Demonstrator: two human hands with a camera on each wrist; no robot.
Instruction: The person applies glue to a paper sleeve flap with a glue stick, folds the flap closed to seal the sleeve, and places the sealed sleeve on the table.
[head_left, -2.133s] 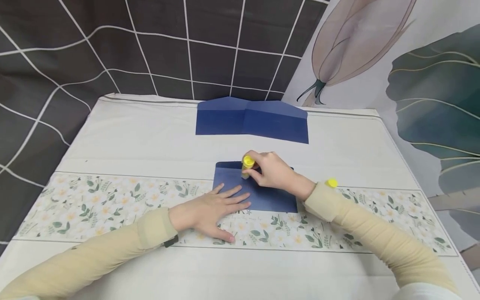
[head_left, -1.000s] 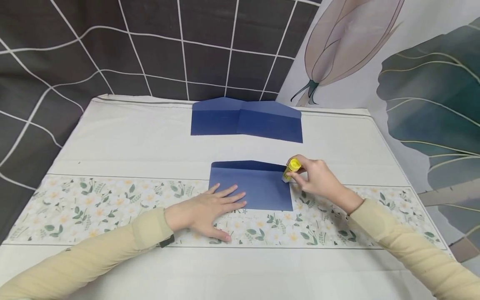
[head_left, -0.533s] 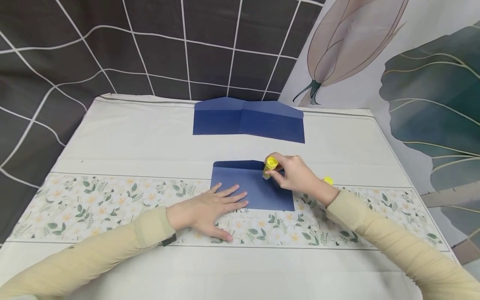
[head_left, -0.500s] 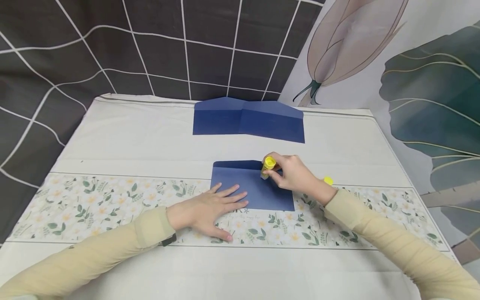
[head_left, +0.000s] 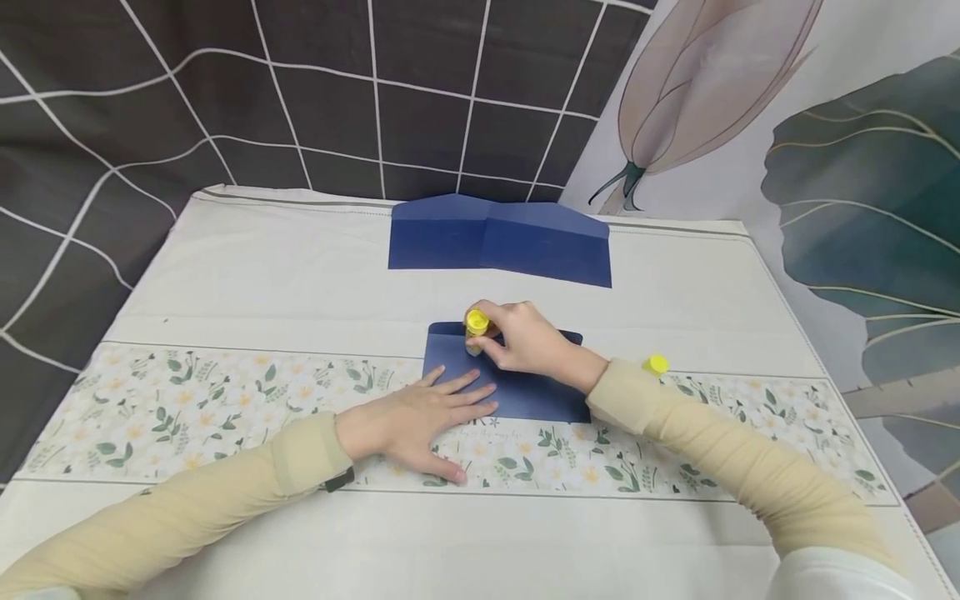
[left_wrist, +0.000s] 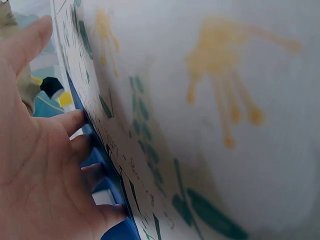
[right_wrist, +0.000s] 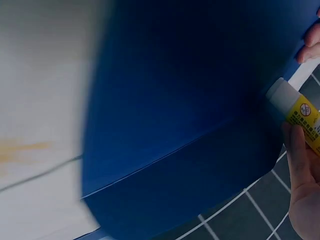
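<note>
A blue envelope (head_left: 536, 398) lies on the table with its darker flap strip toward the far side. My left hand (head_left: 420, 421) rests flat with spread fingers, the fingertips on the envelope's near left part. In my right hand (head_left: 528, 342) a yellow glue stick (head_left: 476, 333) is held between thumb and fingers, tilted, its base end upward. The right wrist view shows the white end of the glue stick (right_wrist: 302, 112) right at the envelope's (right_wrist: 185, 100) surface, close to the fold line. The right hand and its shadow cover part of the flap.
A yellow cap (head_left: 656, 364) stands to the right, beside the right sleeve. Two more blue envelopes (head_left: 547, 254) lie overlapping at the table's far edge. A white cloth with a floral band (head_left: 225, 408) covers the table; a dark gridded curtain (head_left: 420, 117) hangs behind.
The right hand moved the glue stick to the envelope's right edge, then back leftward across it to the left part. The left hand stays in place. The cap came back into sight.
</note>
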